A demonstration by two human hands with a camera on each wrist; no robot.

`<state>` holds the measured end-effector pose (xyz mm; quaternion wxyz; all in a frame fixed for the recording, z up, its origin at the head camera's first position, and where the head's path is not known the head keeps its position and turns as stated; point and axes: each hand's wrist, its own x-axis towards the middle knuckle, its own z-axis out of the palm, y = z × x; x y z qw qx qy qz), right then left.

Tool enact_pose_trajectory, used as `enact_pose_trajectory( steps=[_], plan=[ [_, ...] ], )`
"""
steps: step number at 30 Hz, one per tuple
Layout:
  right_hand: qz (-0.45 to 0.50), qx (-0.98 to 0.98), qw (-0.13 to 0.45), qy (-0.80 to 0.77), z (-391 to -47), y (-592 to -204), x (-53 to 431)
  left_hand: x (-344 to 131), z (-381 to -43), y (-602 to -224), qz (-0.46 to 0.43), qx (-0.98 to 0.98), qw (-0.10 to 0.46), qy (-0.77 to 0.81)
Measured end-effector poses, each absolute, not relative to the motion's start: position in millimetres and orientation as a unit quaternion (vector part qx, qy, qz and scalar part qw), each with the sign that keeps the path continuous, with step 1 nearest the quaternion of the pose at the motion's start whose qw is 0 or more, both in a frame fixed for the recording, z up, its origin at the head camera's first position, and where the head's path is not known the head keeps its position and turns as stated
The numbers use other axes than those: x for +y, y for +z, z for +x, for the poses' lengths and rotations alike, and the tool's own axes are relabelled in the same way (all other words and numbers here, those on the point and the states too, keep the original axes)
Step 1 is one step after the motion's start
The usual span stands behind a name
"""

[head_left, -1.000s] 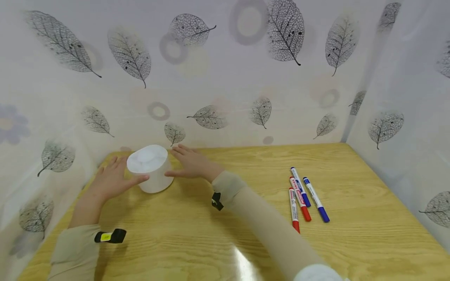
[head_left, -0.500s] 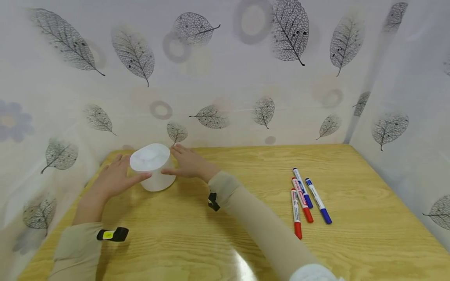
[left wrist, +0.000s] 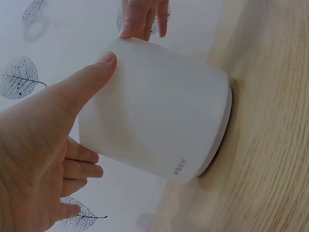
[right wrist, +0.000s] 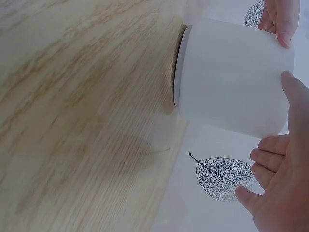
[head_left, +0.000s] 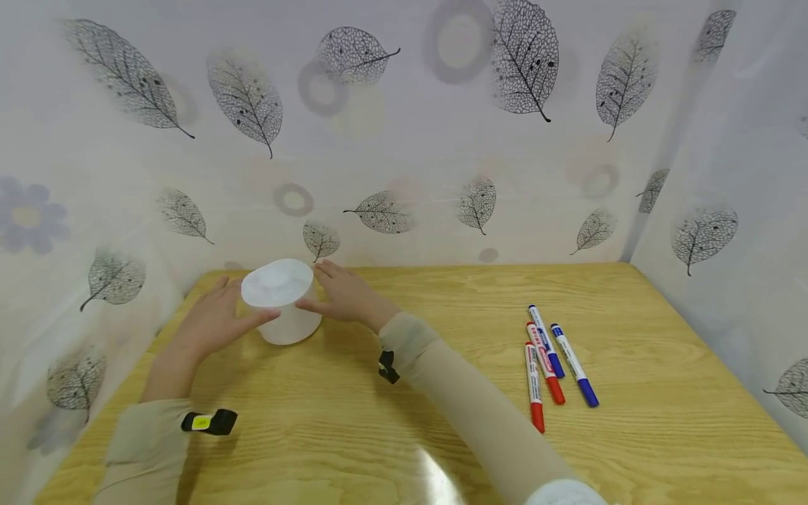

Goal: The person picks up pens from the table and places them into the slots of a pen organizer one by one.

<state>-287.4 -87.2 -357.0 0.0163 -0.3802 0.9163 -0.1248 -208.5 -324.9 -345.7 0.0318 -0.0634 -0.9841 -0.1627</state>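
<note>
A white round pen holder [head_left: 287, 324] with a slanted open top stands upright on the wooden table, towards the back left in the head view. Its wall [left wrist: 159, 106] carries small grey lettering, and a separate base ring shows at its foot. My left hand [head_left: 208, 319] is at its left side, with the thumb extended across the front wall. From the right, my right hand [head_left: 350, 298] touches it, thumb in front near the rim. The fingers of both hands are loosely straight along its sides; the wrist views show fingertips [right wrist: 268, 150] at the rim edge.
Several whiteboard markers [head_left: 548, 368], with red and blue caps, lie on the right of the wooden table [head_left: 353, 435]. A leaf-patterned curtain [head_left: 404, 140] encloses the back and sides. Black bands [head_left: 211, 421] are worn on both wrists.
The right hand has come slightly closer to the pen holder, its thumb now overlapping more of the wall. The view has shifted a little. The markers lie as before.
</note>
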Motion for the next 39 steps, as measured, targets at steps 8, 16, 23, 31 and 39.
enact_pose_trajectory(
  steps=[8, 16, 23, 31, 39],
  plan=[
    [-0.372, 0.920, -0.004, -0.126, -284.0, -359.0, -81.0, -319.5, -208.9, -345.7, -0.067, -0.983, 0.033, -0.166],
    [-0.363, 0.922, -0.021, -0.135, -277.5, -360.7, -70.2, -310.3, -206.0, -346.0, -0.075, -0.982, 0.037, -0.169],
    [-0.358, 0.920, -0.038, -0.154, -272.9, -364.4, -61.1, -301.9, -202.5, -345.2, -0.084, -0.981, 0.034, -0.173],
    [-0.354, 0.922, -0.049, -0.150, -267.1, -364.6, -50.3, -295.4, -204.3, -347.2, -0.096, -0.979, 0.051, -0.170],
    [-0.358, 0.920, -0.058, -0.151, -263.1, -363.7, -39.6, -289.3, -205.8, -350.2, -0.106, -0.979, 0.047, -0.165]
  ],
)
